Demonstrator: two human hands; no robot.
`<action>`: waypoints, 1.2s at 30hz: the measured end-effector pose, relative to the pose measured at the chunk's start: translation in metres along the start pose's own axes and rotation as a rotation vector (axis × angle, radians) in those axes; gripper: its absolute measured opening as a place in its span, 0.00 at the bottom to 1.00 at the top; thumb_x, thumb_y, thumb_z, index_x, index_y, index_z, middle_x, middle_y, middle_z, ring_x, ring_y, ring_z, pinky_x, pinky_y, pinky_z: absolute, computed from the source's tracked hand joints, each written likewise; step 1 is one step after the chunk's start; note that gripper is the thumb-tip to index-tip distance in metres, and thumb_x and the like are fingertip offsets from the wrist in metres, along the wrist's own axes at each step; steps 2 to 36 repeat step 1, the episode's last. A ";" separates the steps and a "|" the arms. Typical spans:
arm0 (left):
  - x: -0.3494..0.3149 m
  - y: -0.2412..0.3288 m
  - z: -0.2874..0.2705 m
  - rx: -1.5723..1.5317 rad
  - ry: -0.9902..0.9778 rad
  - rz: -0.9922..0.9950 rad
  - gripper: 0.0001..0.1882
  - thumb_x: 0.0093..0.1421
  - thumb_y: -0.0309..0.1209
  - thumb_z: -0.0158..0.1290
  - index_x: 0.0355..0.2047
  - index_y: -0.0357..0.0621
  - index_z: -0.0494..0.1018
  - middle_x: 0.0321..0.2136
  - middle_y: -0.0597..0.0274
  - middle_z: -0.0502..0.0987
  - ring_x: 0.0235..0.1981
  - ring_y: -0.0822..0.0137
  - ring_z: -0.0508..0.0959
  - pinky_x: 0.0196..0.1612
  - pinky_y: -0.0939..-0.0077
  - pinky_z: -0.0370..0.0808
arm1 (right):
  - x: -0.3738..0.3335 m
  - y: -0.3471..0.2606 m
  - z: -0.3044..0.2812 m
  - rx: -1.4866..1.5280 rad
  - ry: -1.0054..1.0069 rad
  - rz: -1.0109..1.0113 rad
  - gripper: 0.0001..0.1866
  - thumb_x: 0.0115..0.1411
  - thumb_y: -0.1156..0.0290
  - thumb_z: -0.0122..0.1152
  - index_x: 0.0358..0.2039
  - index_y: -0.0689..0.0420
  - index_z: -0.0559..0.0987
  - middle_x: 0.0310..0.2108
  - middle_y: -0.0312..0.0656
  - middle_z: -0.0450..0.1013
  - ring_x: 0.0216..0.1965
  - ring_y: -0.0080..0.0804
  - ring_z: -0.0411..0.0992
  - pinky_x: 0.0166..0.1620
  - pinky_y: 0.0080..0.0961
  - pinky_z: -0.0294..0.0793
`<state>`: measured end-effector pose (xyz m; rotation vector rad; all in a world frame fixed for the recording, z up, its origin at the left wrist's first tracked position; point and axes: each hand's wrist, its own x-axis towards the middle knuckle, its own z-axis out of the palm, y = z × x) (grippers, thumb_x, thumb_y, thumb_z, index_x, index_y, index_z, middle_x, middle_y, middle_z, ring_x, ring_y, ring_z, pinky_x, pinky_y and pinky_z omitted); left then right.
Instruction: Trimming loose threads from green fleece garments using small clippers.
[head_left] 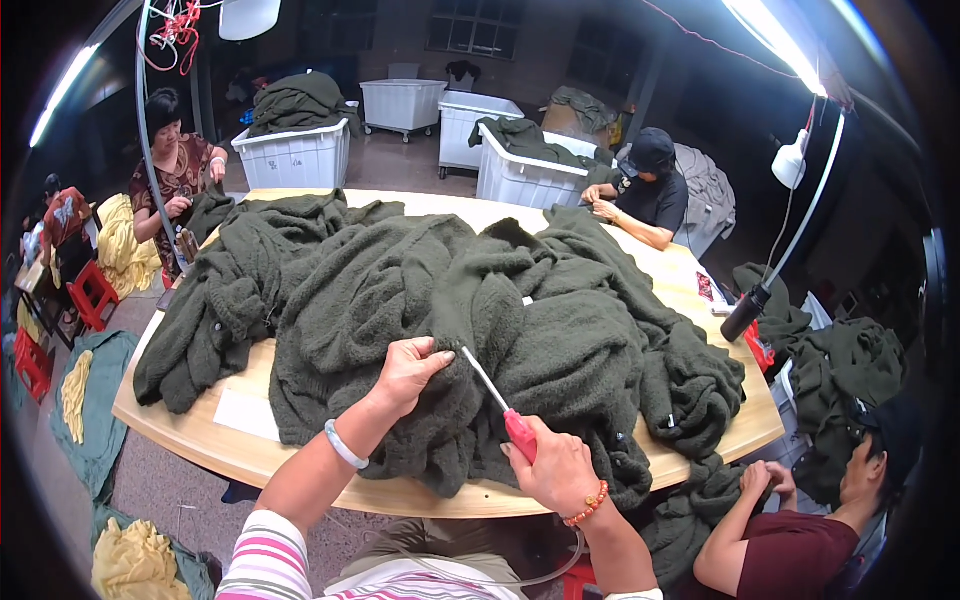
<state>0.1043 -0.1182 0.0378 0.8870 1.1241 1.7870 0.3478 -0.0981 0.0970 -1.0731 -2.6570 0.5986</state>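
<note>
A heap of dark green fuzzy knit garments covers most of the wooden table. My left hand is closed, pinching a fold of the knit between thumb and fingers. My right hand grips the pink handle of a tool with a slim metal shaft. The shaft's tip points away from me and meets the knit just right of my left fingertips. A thin clear tube runs below my right wrist; where it joins the tool is hidden.
Co-workers handle dark green knits at the far left, far right and near right of the pale table. White wheeled bins stand behind. A lamp post rises at the right edge; yellow garments lie lower left.
</note>
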 end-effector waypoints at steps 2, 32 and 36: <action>-0.001 -0.001 -0.001 0.004 0.000 0.022 0.12 0.58 0.22 0.58 0.19 0.45 0.70 0.22 0.77 0.72 0.24 0.86 0.66 0.25 0.87 0.63 | -0.001 0.001 0.002 -0.006 -0.014 -0.021 0.20 0.57 0.58 0.62 0.48 0.53 0.73 0.27 0.52 0.77 0.31 0.56 0.76 0.39 0.46 0.75; -0.001 -0.001 -0.001 0.004 0.000 0.022 0.12 0.58 0.22 0.58 0.19 0.45 0.70 0.22 0.77 0.72 0.24 0.86 0.66 0.25 0.87 0.63 | -0.001 0.001 0.002 -0.006 -0.014 -0.021 0.20 0.57 0.58 0.62 0.48 0.53 0.73 0.27 0.52 0.77 0.31 0.56 0.76 0.39 0.46 0.75; -0.001 -0.001 -0.001 0.004 0.000 0.022 0.12 0.58 0.22 0.58 0.19 0.45 0.70 0.22 0.77 0.72 0.24 0.86 0.66 0.25 0.87 0.63 | -0.001 0.001 0.002 -0.006 -0.014 -0.021 0.20 0.57 0.58 0.62 0.48 0.53 0.73 0.27 0.52 0.77 0.31 0.56 0.76 0.39 0.46 0.75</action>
